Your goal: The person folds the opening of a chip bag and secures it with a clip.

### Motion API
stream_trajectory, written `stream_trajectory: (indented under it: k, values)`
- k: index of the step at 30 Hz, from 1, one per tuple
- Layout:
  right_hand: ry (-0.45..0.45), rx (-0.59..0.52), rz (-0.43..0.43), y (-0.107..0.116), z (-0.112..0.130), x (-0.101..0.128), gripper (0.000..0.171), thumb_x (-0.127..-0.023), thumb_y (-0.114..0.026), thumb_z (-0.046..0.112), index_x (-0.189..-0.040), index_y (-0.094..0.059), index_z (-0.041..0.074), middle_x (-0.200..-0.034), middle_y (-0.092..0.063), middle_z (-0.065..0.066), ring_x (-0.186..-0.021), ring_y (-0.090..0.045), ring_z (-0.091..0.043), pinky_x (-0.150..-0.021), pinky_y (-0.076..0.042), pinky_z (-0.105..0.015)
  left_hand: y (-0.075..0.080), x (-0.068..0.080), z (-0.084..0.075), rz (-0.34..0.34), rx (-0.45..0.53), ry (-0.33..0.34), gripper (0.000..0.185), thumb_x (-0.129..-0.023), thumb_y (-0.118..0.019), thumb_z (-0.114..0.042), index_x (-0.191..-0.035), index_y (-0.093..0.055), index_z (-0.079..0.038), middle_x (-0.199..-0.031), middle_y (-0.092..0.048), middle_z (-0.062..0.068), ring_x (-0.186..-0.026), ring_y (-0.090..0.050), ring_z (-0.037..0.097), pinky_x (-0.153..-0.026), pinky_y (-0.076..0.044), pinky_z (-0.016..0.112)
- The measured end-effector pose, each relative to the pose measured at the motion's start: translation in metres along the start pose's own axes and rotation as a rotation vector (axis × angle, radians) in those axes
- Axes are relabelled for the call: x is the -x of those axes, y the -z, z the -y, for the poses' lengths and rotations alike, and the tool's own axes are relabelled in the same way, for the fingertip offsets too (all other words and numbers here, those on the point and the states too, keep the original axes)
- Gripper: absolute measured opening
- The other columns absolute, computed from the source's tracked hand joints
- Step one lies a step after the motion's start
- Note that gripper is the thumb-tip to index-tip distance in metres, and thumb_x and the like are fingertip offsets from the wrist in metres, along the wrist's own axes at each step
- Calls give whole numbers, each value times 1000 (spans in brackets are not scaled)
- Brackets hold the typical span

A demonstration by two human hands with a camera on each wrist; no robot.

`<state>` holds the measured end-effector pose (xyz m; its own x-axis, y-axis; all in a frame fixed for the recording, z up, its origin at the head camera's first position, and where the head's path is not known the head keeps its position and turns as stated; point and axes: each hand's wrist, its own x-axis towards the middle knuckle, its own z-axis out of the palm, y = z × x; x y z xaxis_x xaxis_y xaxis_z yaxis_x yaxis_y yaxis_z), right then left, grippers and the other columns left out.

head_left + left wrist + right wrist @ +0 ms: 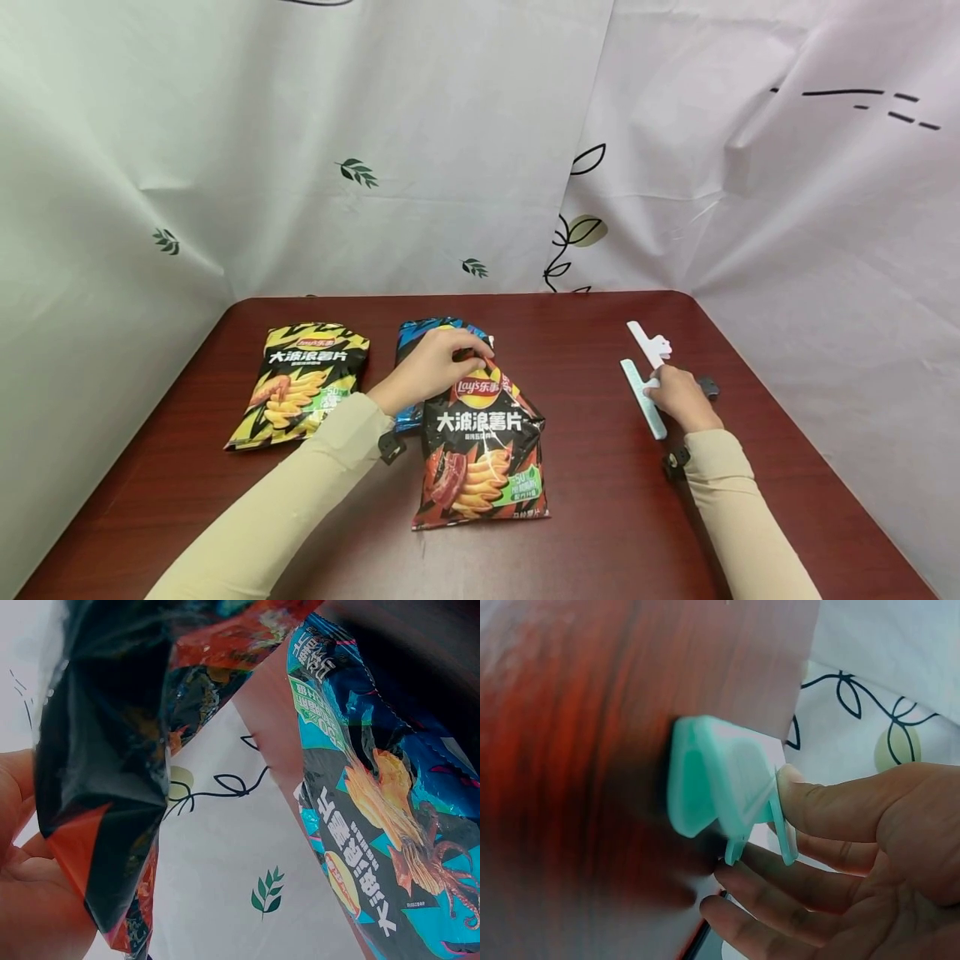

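My left hand (433, 367) pinches the top edge of a black-and-red Lay's potato chip bag (483, 454), which slants up from the table toward me. In the left wrist view the folded side of the bag covers part of the fingers. A blue chip bag (414, 333) lies behind it, half covered by the hand and the red bag. At the right, my right hand (684, 400) holds a pale green bag clip (727, 776) by its lever, thumb on top and fingers underneath. The clip's long bar (643, 398) is close to the tabletop, its jaws parted in the right wrist view.
A black-and-yellow chip bag (303, 383) lies flat at the left of the dark red wooden table (592, 517). Just beyond the right hand is a white bag clip (647, 343). White patterned cloth (450, 150) hangs around the table's back and sides.
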<state>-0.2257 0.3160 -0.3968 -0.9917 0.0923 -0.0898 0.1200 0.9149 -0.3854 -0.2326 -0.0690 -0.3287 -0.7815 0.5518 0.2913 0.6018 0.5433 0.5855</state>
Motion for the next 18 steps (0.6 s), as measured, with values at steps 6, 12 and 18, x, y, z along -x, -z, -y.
stream_trajectory:
  k: [6, 12, 18]
  values:
    - [8, 6, -6, 0, 1, 1, 31, -89, -62, 7, -109, -57, -15, -103, -62, -34, -86, -61, -38, -71, -50, -46, -1, 0, 1, -4, -6, -8, 15, -91, -65, -11, -103, -74, -14, -103, -72, -1, -82, -57, 11, -69, -47, 27]
    - [22, 0, -19, 0, 1, 3, 32, -88, -62, 8, -110, -57, -15, -107, -60, -36, -92, -60, -42, -74, -49, -48, -2, 1, 2, -13, -10, -28, 15, -91, -65, -10, -103, -74, -12, -103, -72, 0, -83, -58, 12, -69, -48, 27]
    - [32, -36, -60, 2, -1, 2, 28, -88, -58, 8, -105, -61, -13, -102, -63, -34, -87, -59, -40, -72, -48, -47, -1, 0, 3, -8, -2, -26, 15, -92, -64, -10, -103, -74, -15, -104, -71, 0, -81, -57, 11, -69, -47, 28]
